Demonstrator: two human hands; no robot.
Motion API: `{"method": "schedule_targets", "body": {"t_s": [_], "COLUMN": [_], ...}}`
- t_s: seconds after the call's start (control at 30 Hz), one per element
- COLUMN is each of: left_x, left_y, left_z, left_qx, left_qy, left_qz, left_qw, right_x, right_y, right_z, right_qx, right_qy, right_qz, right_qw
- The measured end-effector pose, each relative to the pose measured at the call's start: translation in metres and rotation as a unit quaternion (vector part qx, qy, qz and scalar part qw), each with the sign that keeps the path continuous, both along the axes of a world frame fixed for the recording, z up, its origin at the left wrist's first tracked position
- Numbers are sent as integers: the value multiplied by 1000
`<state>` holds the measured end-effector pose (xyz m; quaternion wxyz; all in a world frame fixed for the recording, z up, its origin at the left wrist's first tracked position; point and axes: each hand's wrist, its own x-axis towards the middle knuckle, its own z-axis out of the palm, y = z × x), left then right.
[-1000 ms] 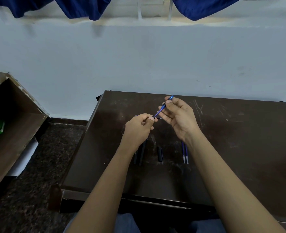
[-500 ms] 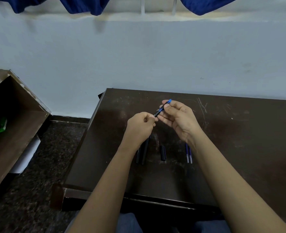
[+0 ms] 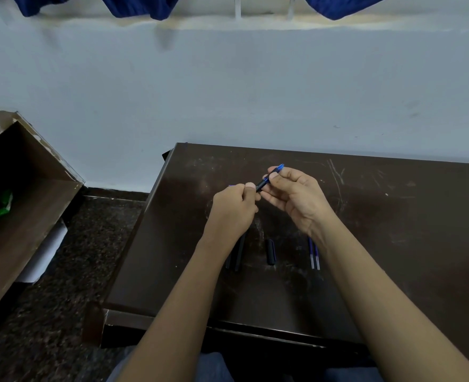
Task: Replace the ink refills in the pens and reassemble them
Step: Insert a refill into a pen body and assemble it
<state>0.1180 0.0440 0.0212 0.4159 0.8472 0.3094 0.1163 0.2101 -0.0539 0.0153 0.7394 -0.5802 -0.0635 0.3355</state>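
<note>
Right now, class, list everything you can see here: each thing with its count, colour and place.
Pen: one, blue and black, held between both hands.
Pen barrels: apparently two, black, on table under left forearm.
Cap: one, black, table centre.
Refills: two, blue, beside right wrist.
Table: one, dark brown.
Shelf: one, brown, left.
Cloth: blue, hanging above.
Left hand: pinching pen's lower end.
Right hand: gripping pen's upper part.

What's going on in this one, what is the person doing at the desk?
A person seated at a dark desk holds a blue pen above it in both hands. The right hand pinches the barrel; the left hand grips the lower end. On the desk below lie two dark pens side by side, a short black piece and two loose refills.
</note>
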Motion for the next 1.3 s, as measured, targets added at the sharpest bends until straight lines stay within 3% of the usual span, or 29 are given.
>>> {"method": "schedule_targets", "body": {"t_s": [0.2, 0.4, 0.6, 0.8, 0.97, 1.1, 1.3], "left_x": [-5, 1, -4, -2, -5, -2, -6], "left_y": [1, 1, 2, 0, 2, 1, 2], "left_z": [1, 0, 0, 1, 1, 1, 2], "left_qx": [35, -16, 0, -60, -6, -9, 2], "left_qy": [-19, -2, -66, -21, -88, -36, -79], "left_qz": [-19, 19, 13, 26, 32, 38, 36], "left_qw": [999, 1000, 998, 998, 996, 999, 996], "right_x": [1, 2, 2, 2, 4, 4, 2], "right_y": [1, 1, 0, -1, -1, 0, 0], "right_z": [-2, -2, -1, 0, 0, 0, 3], "right_qx": [2, 3, 6, 6, 7, 7, 12], "right_qy": [11, 11, 15, 13, 18, 19, 19], "right_qz": [4, 3, 0, 6, 3, 8, -1], "right_qw": [1000, 1000, 1000, 1000, 1000, 1000, 1000]}}
